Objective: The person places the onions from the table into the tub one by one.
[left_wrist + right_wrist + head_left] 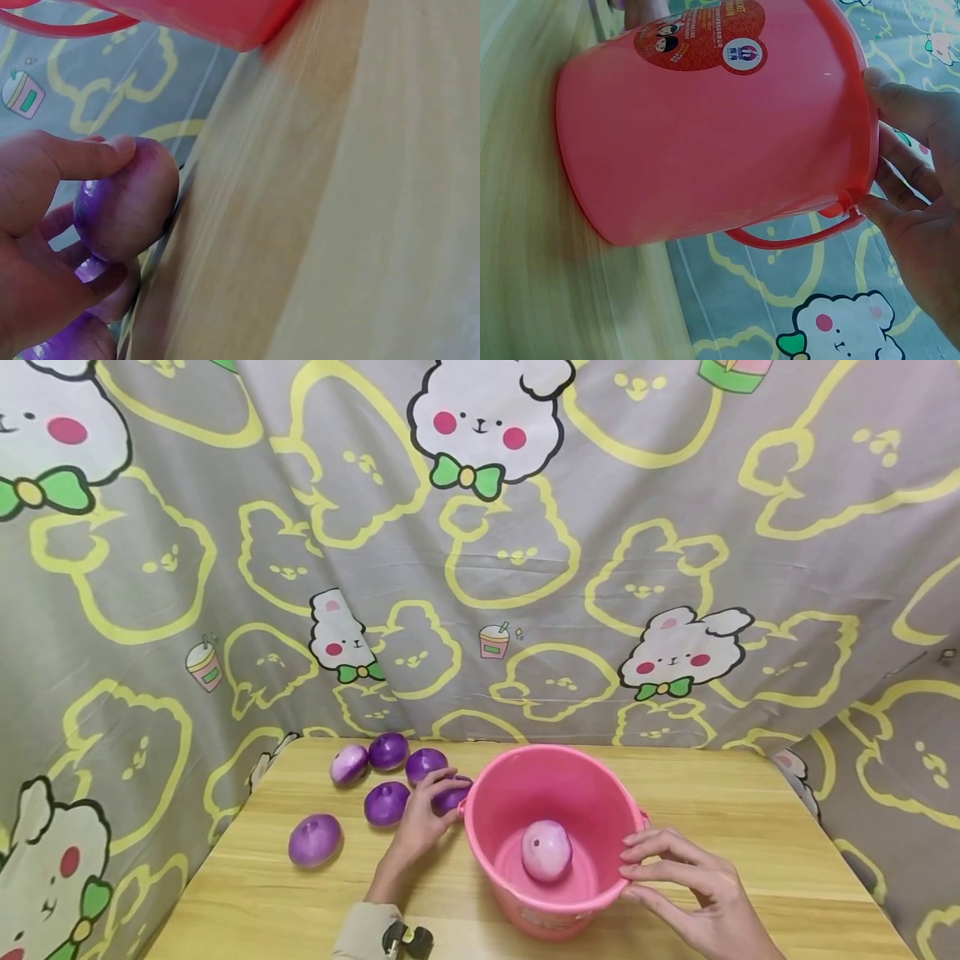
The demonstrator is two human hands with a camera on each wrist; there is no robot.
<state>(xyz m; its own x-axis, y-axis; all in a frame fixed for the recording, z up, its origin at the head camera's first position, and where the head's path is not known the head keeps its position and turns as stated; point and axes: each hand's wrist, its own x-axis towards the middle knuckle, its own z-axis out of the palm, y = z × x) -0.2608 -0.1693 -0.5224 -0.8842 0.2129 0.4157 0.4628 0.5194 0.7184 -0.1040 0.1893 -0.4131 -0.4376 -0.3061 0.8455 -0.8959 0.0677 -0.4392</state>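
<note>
A pink bucket (517,906) stands on the table, with one pale purple onion (547,851) lying inside on its bottom. Beside the bucket's left side, my left hand (420,818) grips a purple onion (131,202) between thumb and fingers, low over the wood. My right hand (690,885) holds the bucket's rim on the right, fingers and thumb pinching it in the right wrist view. The bucket's handle (795,241) hangs down along its side. Left of my left hand lie several more onions, among them a dark purple onion (387,803) close to its wrist.
A paler onion (315,840) lies apart at the left of the wooden table (247,893). Another two-toned onion (349,764) rests near the back edge. A grey curtain (525,685) with cartoon animals hangs behind the table and along its sides.
</note>
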